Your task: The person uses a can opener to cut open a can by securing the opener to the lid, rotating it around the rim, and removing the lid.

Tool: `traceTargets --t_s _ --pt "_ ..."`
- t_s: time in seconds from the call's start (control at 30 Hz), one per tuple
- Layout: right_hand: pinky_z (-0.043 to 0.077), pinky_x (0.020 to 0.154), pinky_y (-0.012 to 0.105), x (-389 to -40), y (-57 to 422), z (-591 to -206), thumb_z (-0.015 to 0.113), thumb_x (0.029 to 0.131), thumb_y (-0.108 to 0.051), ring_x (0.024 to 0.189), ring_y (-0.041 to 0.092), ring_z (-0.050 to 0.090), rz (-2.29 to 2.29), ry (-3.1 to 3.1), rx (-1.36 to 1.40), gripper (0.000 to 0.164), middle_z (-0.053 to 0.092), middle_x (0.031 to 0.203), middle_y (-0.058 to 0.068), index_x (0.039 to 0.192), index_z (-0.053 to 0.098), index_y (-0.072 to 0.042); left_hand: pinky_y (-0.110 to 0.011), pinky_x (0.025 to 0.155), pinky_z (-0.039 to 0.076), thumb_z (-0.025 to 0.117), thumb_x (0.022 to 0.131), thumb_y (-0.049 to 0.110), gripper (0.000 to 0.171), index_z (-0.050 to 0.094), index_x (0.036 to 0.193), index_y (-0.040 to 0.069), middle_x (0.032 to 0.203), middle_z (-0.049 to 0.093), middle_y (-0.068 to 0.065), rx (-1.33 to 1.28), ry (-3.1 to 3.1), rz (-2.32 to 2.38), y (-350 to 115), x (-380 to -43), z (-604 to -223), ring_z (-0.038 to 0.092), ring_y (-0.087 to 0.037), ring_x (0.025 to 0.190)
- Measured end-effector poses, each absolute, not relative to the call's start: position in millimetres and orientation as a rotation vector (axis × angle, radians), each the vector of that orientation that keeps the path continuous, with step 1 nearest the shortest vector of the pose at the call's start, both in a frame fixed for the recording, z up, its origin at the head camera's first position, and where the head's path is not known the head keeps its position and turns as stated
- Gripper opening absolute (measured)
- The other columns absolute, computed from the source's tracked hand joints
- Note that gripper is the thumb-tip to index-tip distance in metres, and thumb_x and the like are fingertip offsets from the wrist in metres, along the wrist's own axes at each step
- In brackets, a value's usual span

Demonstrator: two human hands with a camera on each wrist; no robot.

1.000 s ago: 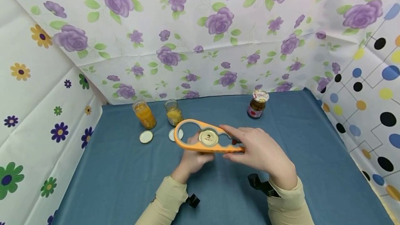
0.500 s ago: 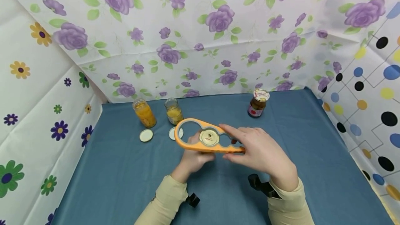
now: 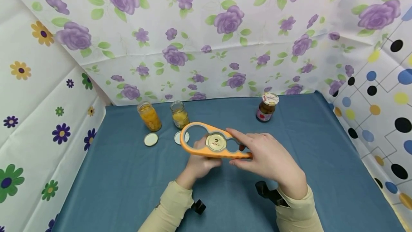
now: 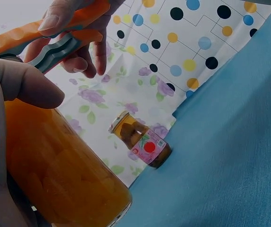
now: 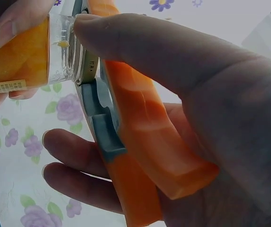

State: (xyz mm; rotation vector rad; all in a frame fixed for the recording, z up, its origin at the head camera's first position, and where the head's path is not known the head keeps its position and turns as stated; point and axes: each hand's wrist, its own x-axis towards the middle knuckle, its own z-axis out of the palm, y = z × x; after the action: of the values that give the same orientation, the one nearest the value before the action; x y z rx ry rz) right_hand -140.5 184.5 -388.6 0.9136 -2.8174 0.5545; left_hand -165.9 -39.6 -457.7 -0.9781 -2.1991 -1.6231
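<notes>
My left hand (image 3: 197, 167) grips a glass jar (image 4: 64, 165) of orange fruit pieces, lifted over the table. In the head view its body is mostly hidden behind my hand and the tool. An orange-and-grey jar opener (image 3: 197, 151) lies across the jar's top, and the gold lid (image 3: 216, 142) shows between its notched arms. My right hand (image 3: 271, 155) holds the opener by its handle ends. In the right wrist view, the thumb (image 5: 126, 40) lies along one side, its tip by the lid (image 5: 89, 66); two fingers (image 5: 76, 151) extend past the other side.
Two lidless jars, one with orange fruit (image 3: 150, 118) and one with yellow contents (image 3: 180, 117), stand at the back left. Two lids (image 3: 151, 139) (image 3: 181, 138) lie in front of them. A closed jar of dark fruit (image 3: 266, 108) stands back right. Patterned cloths surround the blue table (image 3: 112, 174).
</notes>
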Motion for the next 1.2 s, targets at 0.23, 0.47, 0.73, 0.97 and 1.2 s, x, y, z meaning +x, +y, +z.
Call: traceTargets --t_s 0.23,0.47,0.73,0.97,1.2 --pt "0.047 0.058 0.024 -138.6 188.3 -388.2 0.074 0.082 -0.058 0.07 -0.002 0.052 0.568 -2.785 0.906 0.082 0.06 0.089 -0.017 0.152 0.035 -0.038 -0.036 0.058 0.053 0.067 0.059 -0.008 0.056 0.059 0.113 -0.003 0.084 0.067 -0.01 -0.968 -2.2 -1.64 -40.0 -166.7 -456.7 0.058 -0.014 0.066" --pt "0.05 0.067 0.032 -135.4 193.7 -385.3 0.074 0.081 -0.059 0.079 0.002 0.056 0.549 -2.786 0.841 0.086 0.062 0.106 -0.011 0.153 0.034 -0.037 -0.036 0.057 0.052 0.069 0.059 -0.008 0.048 0.06 0.106 -0.001 0.08 0.066 -0.009 -0.972 -2.199 -1.647 -41.2 -168.0 -455.0 0.057 -0.014 0.064" --pt "0.05 0.056 0.023 -135.6 193.4 -384.5 0.079 0.081 -0.05 0.072 -0.003 0.055 0.577 -2.83 0.854 0.075 0.062 0.09 -0.016 0.147 0.047 -0.032 -0.036 0.055 0.05 0.069 0.059 -0.008 0.048 0.062 0.106 -0.002 0.08 0.067 -0.009 -0.94 -2.203 -1.642 -42.6 -166.7 -455.3 0.056 -0.014 0.062" --pt "0.047 0.053 0.022 -137.2 182.7 -389.5 0.082 0.078 -0.04 0.062 -0.001 0.049 0.492 -2.801 0.857 0.074 0.057 0.079 -0.016 0.144 0.051 -0.026 -0.03 0.051 0.046 0.066 0.059 -0.007 0.051 0.059 0.109 -0.003 0.075 0.064 -0.007 -0.98 -2.224 -1.608 -37.1 -163.9 -454.4 0.051 -0.011 0.057" --pt "0.041 0.046 0.024 -134.2 173.7 -390.3 0.084 0.077 -0.032 0.054 0.003 0.043 0.466 -2.874 0.783 0.082 0.05 0.073 -0.014 0.148 0.044 -0.032 -0.028 0.051 0.042 0.066 0.059 -0.009 0.051 0.057 0.108 -0.003 0.071 0.061 -0.007 -1.025 -2.213 -1.668 -34.0 -161.5 -455.6 0.048 -0.011 0.055"
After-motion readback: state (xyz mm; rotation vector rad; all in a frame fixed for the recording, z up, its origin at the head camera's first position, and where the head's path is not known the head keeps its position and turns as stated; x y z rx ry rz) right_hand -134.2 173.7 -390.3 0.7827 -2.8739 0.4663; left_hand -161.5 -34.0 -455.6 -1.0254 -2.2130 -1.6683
